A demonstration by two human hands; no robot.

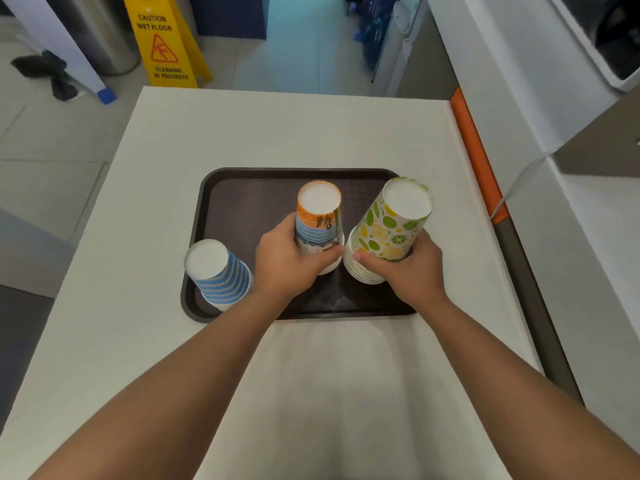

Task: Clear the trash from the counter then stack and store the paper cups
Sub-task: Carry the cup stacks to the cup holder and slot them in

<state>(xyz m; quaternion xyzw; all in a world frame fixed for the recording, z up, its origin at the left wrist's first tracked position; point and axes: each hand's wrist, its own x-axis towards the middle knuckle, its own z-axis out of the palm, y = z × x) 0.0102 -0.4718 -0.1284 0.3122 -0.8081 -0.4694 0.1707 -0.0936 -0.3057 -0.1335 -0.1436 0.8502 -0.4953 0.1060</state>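
On the tray (242, 202), hands grip 2 cup stacks (320, 223).

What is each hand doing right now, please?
Left hand: grips the orange-and-blue patterned paper cup stack.
Right hand: grips the lime-and-lemon printed paper cup stack.

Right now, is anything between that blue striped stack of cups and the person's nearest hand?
Nothing visible. The blue striped stack stands alone at the tray's left edge, just beside the left hand, which grips the orange stack.

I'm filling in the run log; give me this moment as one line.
left hand: grips orange-and-blue cup stack | right hand: grips citrus-print cup stack | blue-striped cup stack: untouched | all upside down on brown tray
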